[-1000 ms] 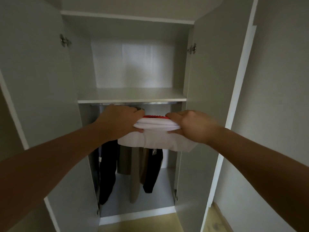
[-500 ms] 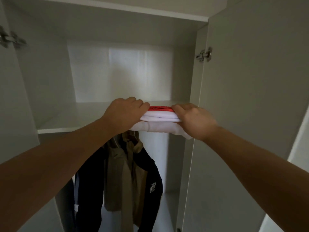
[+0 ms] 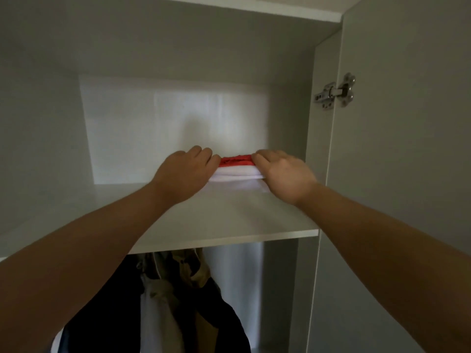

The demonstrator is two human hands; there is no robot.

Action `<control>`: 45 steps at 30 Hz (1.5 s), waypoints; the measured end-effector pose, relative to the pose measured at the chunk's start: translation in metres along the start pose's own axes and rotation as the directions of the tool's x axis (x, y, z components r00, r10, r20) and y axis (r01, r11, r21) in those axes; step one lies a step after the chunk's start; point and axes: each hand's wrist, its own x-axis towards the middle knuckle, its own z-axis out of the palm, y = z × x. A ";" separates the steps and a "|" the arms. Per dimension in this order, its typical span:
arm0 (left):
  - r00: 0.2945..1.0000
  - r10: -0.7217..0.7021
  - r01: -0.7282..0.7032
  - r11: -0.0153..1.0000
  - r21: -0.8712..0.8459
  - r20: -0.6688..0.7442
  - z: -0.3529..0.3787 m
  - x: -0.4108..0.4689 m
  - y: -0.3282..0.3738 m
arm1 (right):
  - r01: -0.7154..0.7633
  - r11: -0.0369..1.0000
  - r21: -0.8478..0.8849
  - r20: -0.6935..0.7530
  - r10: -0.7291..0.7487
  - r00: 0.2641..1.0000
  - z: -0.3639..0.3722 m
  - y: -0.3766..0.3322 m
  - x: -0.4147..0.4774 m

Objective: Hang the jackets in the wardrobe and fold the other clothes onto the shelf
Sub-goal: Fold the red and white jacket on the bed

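Two hands hold a pile of folded clothes on the wardrobe shelf.

The left hand (image 3: 187,171) has its fingers bent over the left end of the folded clothes (image 3: 237,170) and grips it; its thumb is hidden. Between the two hands the pile lies flat on the shelf (image 3: 229,220), close to the back wall. It has neat white layers below and a red, slightly wrinkled piece on top. The right hand (image 3: 285,171) grips the right end in the same way, with its fingers curled onto the red cloth and the thumb not visible. Below both forearms, under the shelf, dark and beige jackets (image 3: 178,289) hang. To the right of the right hand stands the open door (image 3: 407,149) with a metal hinge (image 3: 334,91).
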 end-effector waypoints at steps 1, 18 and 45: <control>1.000 -0.005 0.005 1.000 0.011 -0.006 0.010 0.005 -0.004 | -0.001 1.000 -0.020 -0.028 0.001 1.000 0.007 0.003 0.008; 0.756 0.157 0.170 0.890 -0.423 0.636 0.143 -0.021 0.035 | -0.293 0.933 0.210 0.726 0.052 0.686 0.112 -0.003 0.053; 0.767 0.109 0.192 0.902 -0.388 0.632 0.363 0.033 0.033 | -0.428 0.900 -0.081 0.645 0.375 0.666 0.263 0.002 0.158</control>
